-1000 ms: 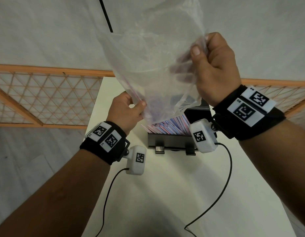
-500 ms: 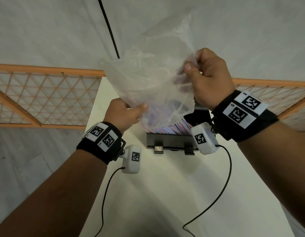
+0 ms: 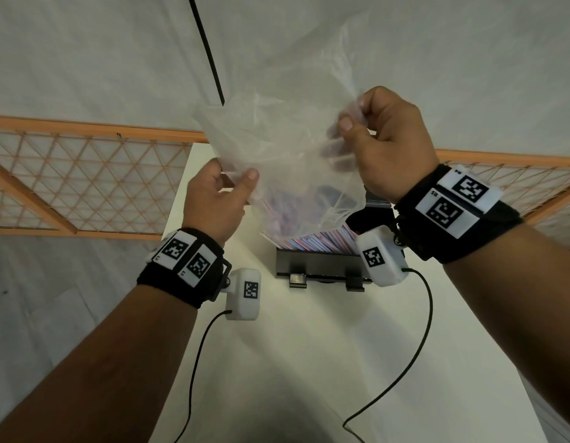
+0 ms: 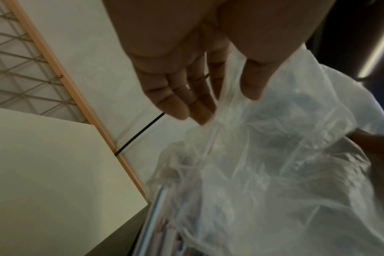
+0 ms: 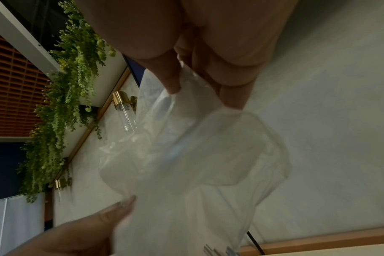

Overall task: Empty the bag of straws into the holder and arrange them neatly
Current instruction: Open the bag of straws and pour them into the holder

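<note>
A clear plastic bag [image 3: 287,155] hangs upside down over a black straw holder [image 3: 322,266] on the white table [image 3: 309,362]. My left hand [image 3: 226,187] pinches the bag's lower left side between thumb and fingers. Higher up on the right, my right hand [image 3: 360,123] grips the bag's top part. Wrapped straws with pink and blue print [image 3: 319,243] lie packed in the holder, and a few still show through the bag's mouth [image 4: 164,216]. In the left wrist view the thumb and fingers [image 4: 186,107] pinch the bag [image 4: 274,164]. In the right wrist view the fingers [image 5: 232,97] hold the crumpled bag [image 5: 197,164].
The holder stands near the table's far end, with two black feet [image 3: 298,279] at its front. An orange lattice fence [image 3: 85,180] runs behind the table on both sides. Black cables [image 3: 194,362] trail from the wrist cameras across the near table.
Both hands have come lower with the bag, the right one most. The bag has sagged and crumpled closer to the holder.
</note>
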`<state>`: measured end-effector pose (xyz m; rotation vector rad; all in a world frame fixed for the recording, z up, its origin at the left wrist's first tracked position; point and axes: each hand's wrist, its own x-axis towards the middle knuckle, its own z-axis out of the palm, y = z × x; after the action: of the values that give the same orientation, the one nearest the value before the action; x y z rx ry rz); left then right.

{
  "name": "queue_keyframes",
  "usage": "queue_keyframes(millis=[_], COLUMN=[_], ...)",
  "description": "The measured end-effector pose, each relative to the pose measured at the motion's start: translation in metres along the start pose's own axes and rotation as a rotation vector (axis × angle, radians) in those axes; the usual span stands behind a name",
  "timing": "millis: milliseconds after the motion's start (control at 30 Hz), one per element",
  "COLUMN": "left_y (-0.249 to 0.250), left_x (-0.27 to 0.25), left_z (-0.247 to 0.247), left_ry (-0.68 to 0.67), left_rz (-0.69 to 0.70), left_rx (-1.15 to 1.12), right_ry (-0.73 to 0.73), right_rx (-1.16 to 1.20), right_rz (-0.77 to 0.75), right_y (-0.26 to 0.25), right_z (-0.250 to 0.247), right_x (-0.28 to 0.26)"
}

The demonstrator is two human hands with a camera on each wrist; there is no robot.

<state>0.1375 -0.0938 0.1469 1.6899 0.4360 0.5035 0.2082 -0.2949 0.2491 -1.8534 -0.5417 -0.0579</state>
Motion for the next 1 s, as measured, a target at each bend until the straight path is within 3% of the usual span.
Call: queue_keyframes(millis=[100,267,433,667,867,1000], left_y=[-0.001,-0.003,0.013,0.003,0.025,0.033], left_x=[0.003,0.004,0.008,0.013,0.013,0.013], left_z=[0.0,-0.001,-0.004,-0.007,-0.012,-0.016], left_ry=[0.041,-0.051,0.117,0.027,0.198,0.16], left_rz=[0.057,-0.003,0.114,0.042,0.118,0.098], left_rx=[0.017,0.162,-0.046,0.188,-0.042,-0.101], right_ry=[0.006,-0.008,0.001,-0.018,0.019,0.036], right_rx=[0.008,0.004,0.008,-0.018,0.06,0.098], right_rz=[0.018,0.018,0.007,0.009,-0.034,-0.099], right_y=[-0.001,-0.005,-0.008,-0.01,-0.023,-0.033], right_z=[0.0,0.001,-0.001,0.002,-0.003,-0.005], right_x=[0.0,0.0,0.003,0.002,0.001,0.001])
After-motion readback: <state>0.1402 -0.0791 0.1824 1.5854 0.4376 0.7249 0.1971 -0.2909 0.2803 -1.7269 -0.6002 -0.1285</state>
